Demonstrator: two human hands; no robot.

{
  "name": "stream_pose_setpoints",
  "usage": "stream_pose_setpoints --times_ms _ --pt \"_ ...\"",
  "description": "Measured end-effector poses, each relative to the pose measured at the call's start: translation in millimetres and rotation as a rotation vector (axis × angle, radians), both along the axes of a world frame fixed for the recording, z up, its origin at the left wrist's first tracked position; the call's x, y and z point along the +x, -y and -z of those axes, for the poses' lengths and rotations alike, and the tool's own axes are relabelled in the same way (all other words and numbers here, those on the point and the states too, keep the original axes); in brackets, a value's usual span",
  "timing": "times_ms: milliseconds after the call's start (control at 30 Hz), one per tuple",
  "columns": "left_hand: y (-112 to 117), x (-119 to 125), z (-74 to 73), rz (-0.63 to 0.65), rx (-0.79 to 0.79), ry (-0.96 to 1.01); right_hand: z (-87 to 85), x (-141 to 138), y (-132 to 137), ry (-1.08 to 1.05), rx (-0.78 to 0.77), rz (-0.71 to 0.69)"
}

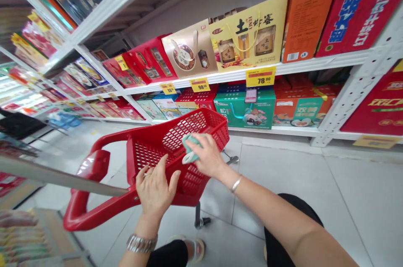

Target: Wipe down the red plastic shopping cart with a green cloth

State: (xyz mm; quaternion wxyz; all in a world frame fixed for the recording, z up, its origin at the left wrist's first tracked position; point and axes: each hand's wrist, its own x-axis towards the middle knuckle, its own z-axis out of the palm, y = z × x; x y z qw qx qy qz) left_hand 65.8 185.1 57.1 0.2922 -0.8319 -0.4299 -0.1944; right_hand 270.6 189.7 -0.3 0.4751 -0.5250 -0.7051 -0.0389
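Observation:
A red plastic shopping basket [176,141] on wheels stands in the aisle in front of me. My left hand [155,187] rests on the basket's near rim, fingers curled over the edge. My right hand [206,155] is closed on a teal cloth [190,149] and presses it against the basket's rim on the right side. A watch sits on my left wrist and a silver bangle on my right.
White shelving [315,63] runs along the right, stocked with boxed gift sets, a yellow box [252,34] and yellow price tags [260,76]. More shelves line the left. The basket's red handle [91,166] points toward me. Grey floor tiles [315,187] lie below.

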Motion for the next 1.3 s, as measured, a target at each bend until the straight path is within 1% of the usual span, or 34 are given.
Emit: stream_pose_setpoints --times_ms 67,100,133,200,300,400,467,567,633,800,867,933,1000,1067,1100,1167,1233,1300 --pt "6 -7 0.6 0.044 -0.011 0.014 -4.1 -32 17 0.123 0.016 -0.121" --pt "10 -12 0.7 0.066 -0.024 0.013 -3.4 -44 23 0.168 0.015 -0.153" --pt "13 -18 0.7 0.087 -0.041 0.008 -1.4 -51 27 0.199 0.015 -0.168" --pt "18 -31 0.2 0.124 -0.074 -0.001 5.2 -53 30 0.232 0.016 -0.148" --pt "21 -52 -1.8 0.154 -0.088 0.007 16.8 -31 27 0.264 0.011 -0.066" --pt "21 -68 -4.0 0.18 -0.098 0.027 26.9 -1 27 0.28 0.037 -0.035" --pt "17 -76 -4.6 0.184 -0.115 0.043 31.3 17 33 0.302 0.082 -0.011" --pt "9 -85 -3.7 0.159 -0.142 0.068 32.9 40 47 0.37 0.107 0.079" --pt "1 -90 -3.0 0.143 -0.176 0.074 31.2 55 57 0.401 0.049 0.132" --pt "-27 -104 -6.0 0.131 -0.269 0.096 24.1 91 69 0.412 -0.217 0.2" --pt "-40 -108 -9.2 0.108 -0.33 0.106 21.9 99 68 0.407 -0.302 0.204" --pt "-52 -108 -11.9 0.06 -0.389 0.117 20.0 100 66 0.404 -0.354 0.191" --pt "-60 -102 -12.3 -0.016 -0.405 0.136 18.3 94 63 0.398 -0.387 0.178" --pt "-62 -85 -8.4 -0.085 -0.389 0.162 16.4 82 63 0.393 -0.413 0.168" --pt "-60 -73 -4.4 -0.106 -0.384 0.178 15.4 74 64 0.391 -0.424 0.162" --pt "-53 -43 7.0 -0.106 -0.415 0.216 13.5 57 69 0.391 -0.438 0.136" --pt "-43 -10 20.3 -0.104 -0.5 0.274 11.5 40 76 0.403 -0.445 0.087" --pt "-33 18 31.8 -0.147 -0.578 0.313 9.6 25 85 0.433 -0.444 0.003"
